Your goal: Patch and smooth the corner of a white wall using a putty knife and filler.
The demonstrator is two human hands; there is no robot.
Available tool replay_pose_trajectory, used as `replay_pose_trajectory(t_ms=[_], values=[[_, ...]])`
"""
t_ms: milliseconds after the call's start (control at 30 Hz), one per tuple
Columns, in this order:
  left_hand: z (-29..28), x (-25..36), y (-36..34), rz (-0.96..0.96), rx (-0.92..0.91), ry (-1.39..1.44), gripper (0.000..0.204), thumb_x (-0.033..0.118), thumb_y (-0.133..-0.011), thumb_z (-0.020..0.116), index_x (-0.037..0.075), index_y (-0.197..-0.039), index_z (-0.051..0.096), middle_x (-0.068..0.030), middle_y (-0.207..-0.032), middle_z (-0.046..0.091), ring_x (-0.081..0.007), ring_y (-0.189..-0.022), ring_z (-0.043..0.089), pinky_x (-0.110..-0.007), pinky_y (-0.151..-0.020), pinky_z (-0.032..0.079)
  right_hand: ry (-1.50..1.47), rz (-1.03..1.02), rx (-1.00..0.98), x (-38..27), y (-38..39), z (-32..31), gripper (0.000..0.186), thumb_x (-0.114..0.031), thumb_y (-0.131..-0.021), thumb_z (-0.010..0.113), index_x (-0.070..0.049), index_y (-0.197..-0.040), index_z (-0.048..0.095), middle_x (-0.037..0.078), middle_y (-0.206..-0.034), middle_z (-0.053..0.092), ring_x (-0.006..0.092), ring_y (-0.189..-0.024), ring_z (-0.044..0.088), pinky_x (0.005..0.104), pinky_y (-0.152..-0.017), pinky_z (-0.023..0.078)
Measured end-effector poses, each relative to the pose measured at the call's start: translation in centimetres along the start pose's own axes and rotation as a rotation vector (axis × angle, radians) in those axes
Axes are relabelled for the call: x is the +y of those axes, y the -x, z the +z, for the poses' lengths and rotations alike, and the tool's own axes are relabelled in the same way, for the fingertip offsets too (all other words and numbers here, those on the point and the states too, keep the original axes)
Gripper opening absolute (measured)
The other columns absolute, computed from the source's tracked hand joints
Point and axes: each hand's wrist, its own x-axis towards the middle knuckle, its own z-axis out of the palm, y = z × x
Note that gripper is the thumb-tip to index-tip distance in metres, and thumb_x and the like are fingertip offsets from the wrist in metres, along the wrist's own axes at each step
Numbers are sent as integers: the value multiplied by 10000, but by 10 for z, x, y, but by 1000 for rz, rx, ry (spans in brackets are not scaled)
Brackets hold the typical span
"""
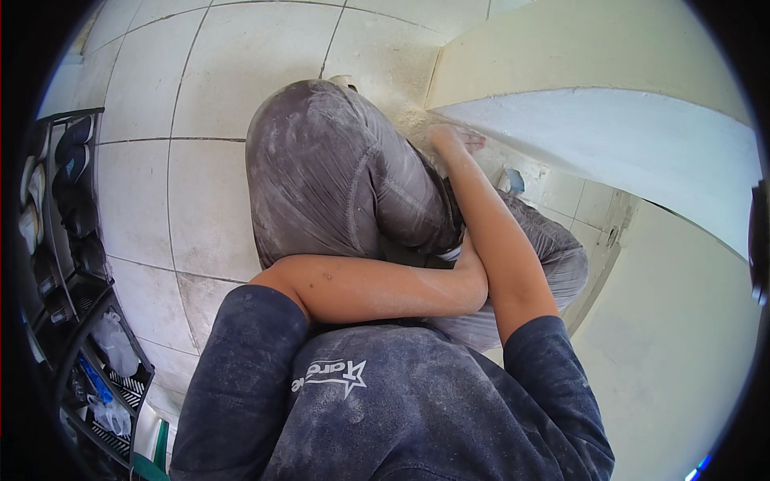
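Observation:
My right hand reaches forward to the foot of the pale wall, beside the corner edge. Its dusty fingers look stretched out and flat, partly hidden against the wall; I make out nothing held in them. My left arm lies bent across my lap, and my left hand hangs by my right forearm, which covers its fingers. The wall has a white lower face and a cream upper one. White dust coats my grey trousers and dark blue shirt.
A black shoe rack with several shoes and plastic bags stands at the left. Dusty white floor tiles spread ahead. A small blue-grey piece lies by my right leg, near the wall. A cream wall rises at the right.

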Motion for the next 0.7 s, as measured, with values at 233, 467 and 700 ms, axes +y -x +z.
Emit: replay_pose_trajectory(t_ms=[233,467,700], values=[[8,6,1,148,-99,391,574,206,-915,356,147,-1447,148,-44,-1515,102,-244,-1393,72,-421,-1125,76,149,-258,116,-40,-5,-8,364,-230,-799,509,-27,-1085,607,235,-1132,576,326,-1072,553,404,-946,403],[-25,-19,12,144,-140,334,606,198,-895,406,145,-1448,164,-71,-1512,108,-276,-1388,84,-476,-1102,119,-28,-444,196,-13,36,-23,336,-181,-801,470,5,-1032,627,251,-1123,570,325,-1091,537,398,-962,385],[-36,-28,15,125,-142,161,699,240,-860,497,150,-1458,146,-185,-1502,72,-379,-1367,126,-521,-1059,188,-625,-195,203,131,114,-13,495,-380,-835,510,13,-1128,576,228,-1177,550,342,-1024,564,397,-894,433]])
